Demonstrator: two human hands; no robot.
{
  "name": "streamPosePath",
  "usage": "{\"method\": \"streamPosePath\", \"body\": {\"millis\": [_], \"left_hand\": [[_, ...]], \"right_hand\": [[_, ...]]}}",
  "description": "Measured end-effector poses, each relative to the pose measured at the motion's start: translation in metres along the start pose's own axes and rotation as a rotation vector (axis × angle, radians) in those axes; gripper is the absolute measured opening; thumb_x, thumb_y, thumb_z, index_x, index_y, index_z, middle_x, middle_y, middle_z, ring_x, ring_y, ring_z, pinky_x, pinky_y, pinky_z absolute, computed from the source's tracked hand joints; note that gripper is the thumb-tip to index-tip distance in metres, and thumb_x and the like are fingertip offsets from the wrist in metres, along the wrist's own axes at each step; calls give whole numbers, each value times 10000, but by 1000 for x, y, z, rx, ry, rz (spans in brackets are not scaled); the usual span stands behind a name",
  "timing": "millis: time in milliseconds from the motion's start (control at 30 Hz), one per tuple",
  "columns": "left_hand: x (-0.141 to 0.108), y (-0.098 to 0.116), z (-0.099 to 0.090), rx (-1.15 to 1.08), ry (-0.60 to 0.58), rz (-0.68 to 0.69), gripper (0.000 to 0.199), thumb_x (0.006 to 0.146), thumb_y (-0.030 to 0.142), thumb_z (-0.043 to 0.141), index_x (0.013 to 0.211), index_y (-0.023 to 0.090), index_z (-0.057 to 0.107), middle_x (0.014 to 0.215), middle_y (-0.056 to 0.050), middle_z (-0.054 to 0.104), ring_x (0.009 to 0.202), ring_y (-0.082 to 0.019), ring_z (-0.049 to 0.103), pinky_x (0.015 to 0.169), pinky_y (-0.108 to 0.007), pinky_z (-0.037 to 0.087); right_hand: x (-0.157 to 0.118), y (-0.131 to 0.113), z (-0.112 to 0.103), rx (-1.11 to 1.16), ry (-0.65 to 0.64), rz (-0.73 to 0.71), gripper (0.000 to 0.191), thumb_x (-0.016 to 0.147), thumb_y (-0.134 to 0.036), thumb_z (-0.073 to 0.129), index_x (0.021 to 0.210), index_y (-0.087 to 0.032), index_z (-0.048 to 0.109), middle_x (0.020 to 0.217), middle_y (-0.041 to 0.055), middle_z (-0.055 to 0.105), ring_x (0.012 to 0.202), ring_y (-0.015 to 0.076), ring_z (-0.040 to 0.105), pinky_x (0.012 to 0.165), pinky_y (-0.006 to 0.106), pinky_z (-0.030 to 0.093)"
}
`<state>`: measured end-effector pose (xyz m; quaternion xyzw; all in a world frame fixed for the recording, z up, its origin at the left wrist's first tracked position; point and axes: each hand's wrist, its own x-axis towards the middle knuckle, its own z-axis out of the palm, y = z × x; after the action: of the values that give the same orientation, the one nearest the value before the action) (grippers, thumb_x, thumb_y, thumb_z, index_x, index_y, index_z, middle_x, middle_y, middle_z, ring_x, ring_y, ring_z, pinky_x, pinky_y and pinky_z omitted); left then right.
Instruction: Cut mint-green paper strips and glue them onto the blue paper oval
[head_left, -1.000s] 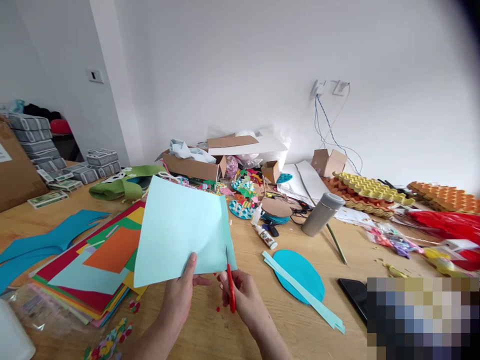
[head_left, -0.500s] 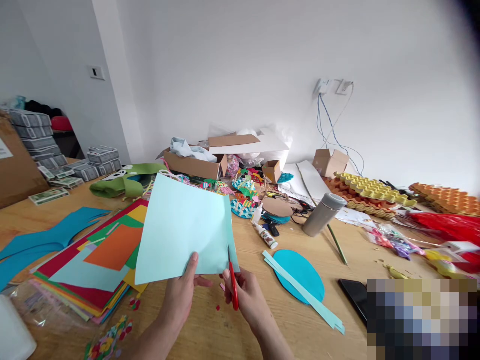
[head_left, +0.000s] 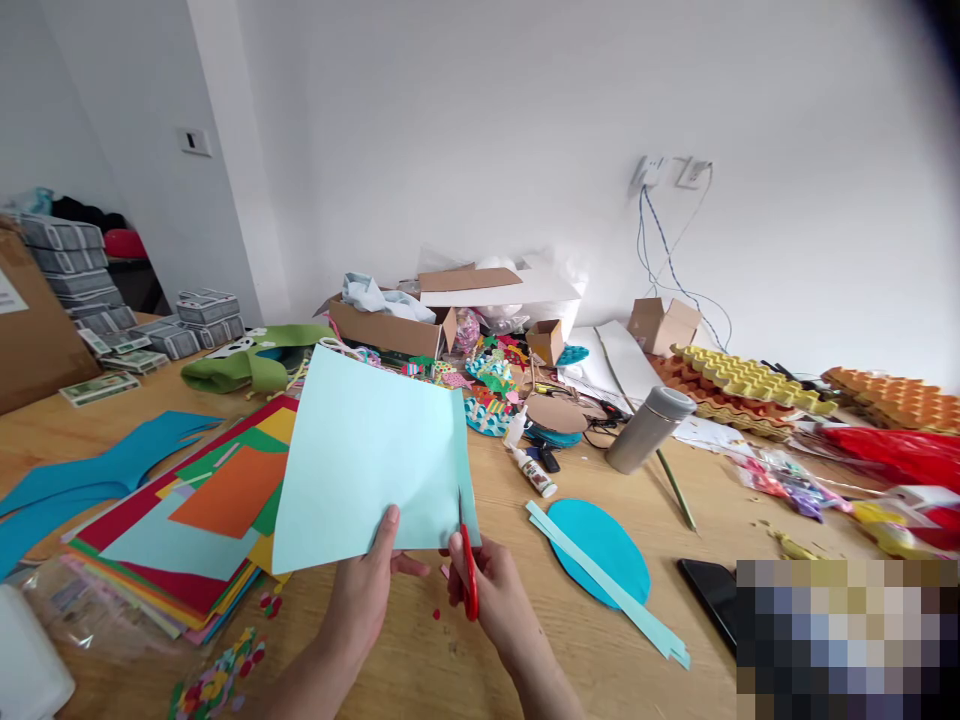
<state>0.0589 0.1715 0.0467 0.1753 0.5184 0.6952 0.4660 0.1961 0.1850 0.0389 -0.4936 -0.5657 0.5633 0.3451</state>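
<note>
A large pale-blue sheet of paper (head_left: 367, 460) is held up off the table in front of me. My left hand (head_left: 367, 580) pinches its lower edge, thumb on the near face and fingers behind. My right hand (head_left: 487, 580) grips red-handled scissors (head_left: 469, 580), whose blades lie across the sheet near its right edge, pointing away from me. A narrow strip along that side stands to the right of the blades. On the table to the right, pale-blue paper strips (head_left: 615, 590) lie across a blue paper disc (head_left: 607, 550).
Left of the sheet lies a pile of coloured paper (head_left: 225, 500), with blue offcuts (head_left: 105, 470) beyond. A glue bottle (head_left: 536, 473), a grey tumbler (head_left: 649, 430) and a black phone (head_left: 709, 600) are on the right. Cardboard boxes (head_left: 390, 330) and egg trays (head_left: 750, 380) line the wall.
Hardly anything differs. The sheet, both hands and the scissors keep nearly the same position, and the whole view has shifted very slightly.
</note>
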Motion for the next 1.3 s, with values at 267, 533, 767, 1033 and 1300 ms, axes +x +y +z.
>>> {"method": "streamPosePath", "body": {"millis": [267,533,767,1033,1300], "left_hand": [[-1,-1,0,1,-33,4,531,798,220,704,1291,266,514,1267,-89,599,750,-205,694,412,-260,546],[-3,-3,-4,121,-49,68,524,766,435,724,1201,202,548,1204,-106,636,768,-237,716,452,-285,562],[-3,-4,-5,139,-71,86,462,752,494,720,1097,216,588,1111,-70,676,694,-228,722,507,-321,593],[-4,-2,-3,94,-93,52,612,716,508,746,1206,210,533,1134,-92,662,717,-238,721,467,-308,578],[-3,-2,-4,94,-63,48,589,695,508,760,1148,190,559,1147,-103,664,717,-234,722,462,-297,577]], "right_hand": [[1,-2,1,-14,11,-1,630,735,-800,460,660,-175,487,482,-30,480,430,94,436,440,233,344],[-1,-9,0,1,21,-6,656,702,-824,465,639,-173,518,434,-48,453,383,74,349,408,226,307],[-2,-7,0,16,43,-9,649,704,-823,467,612,-181,502,425,-38,448,409,94,406,410,224,310],[-3,-6,2,61,64,-29,630,723,-804,474,590,-189,498,406,-34,446,400,95,400,407,223,309],[-1,-3,6,79,100,-31,627,712,-802,493,600,-186,515,395,-30,437,399,96,401,380,212,293]]}}
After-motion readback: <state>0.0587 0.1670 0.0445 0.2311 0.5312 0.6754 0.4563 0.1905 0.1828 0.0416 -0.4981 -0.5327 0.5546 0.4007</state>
